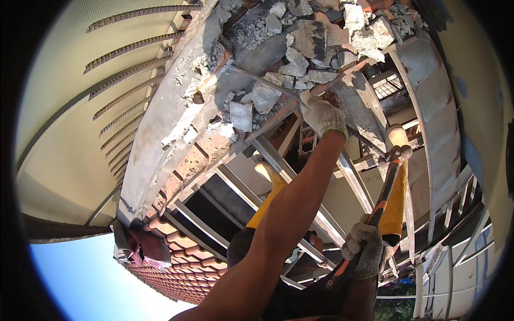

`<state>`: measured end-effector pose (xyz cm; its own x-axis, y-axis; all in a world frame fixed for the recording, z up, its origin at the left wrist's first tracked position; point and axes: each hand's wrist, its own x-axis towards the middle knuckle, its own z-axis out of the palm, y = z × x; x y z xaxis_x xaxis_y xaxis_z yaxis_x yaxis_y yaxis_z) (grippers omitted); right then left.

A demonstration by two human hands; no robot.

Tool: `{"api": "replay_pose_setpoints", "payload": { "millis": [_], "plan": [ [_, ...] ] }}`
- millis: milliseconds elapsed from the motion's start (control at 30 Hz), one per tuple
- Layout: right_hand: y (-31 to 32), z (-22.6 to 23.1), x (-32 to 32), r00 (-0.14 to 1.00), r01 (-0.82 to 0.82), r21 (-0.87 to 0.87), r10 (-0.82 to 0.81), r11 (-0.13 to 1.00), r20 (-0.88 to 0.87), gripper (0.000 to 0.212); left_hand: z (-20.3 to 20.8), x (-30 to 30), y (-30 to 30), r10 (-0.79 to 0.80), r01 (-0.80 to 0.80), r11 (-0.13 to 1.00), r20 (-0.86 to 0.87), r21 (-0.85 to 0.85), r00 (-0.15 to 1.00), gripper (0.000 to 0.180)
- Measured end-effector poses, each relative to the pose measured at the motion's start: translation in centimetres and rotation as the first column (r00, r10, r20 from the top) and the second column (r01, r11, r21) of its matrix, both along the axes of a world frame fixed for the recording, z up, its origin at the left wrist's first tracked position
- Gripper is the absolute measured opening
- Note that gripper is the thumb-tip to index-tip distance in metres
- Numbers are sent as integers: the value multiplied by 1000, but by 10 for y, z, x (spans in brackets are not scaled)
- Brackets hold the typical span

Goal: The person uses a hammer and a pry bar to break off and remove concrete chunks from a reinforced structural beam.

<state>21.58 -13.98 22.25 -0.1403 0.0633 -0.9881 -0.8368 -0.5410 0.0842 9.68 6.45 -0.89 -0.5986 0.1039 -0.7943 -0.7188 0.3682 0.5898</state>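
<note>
My left hand (323,115), in a pale work glove, is closed on a reddish-brown beam (270,122) at the edge of the rubble. That arm reaches forward across the open roof frame. My right hand (367,249), also gloved, wraps around the black and orange handle of a hammer (381,200). The hammer's dark head lies over my right yellow boot (397,184), which hides part of its shape. My left yellow boot (267,187) shows between the metal rafters, partly behind my left forearm.
Broken concrete chunks (266,96) and crumbled tile lie beyond the beam. Open gaps fall between the metal rafters (203,222). Rusty rebar ends (126,50) jut from the left wall. Terracotta roof tiles (182,270) slope away at lower left. A curved metal sheet (433,117) stands right.
</note>
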Motion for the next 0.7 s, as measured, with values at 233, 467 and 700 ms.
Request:
{"api": "replay_pose_setpoints", "payload": {
  "millis": [233,467,700],
  "plan": [
    [-38,6,26,877,207,133,-244,969,413,11,6,-6,3,-61,67,994,73,-86,995,33],
    [25,23,-17,996,-38,-12,39,999,74,13,-11,-9,2,-130,136,987,71,-80,989,35],
    [-15,24,38,877,82,258,-193,963,440,25,-106,-82,-61,-288,305,949,-181,74,940,36]
  ]
}}
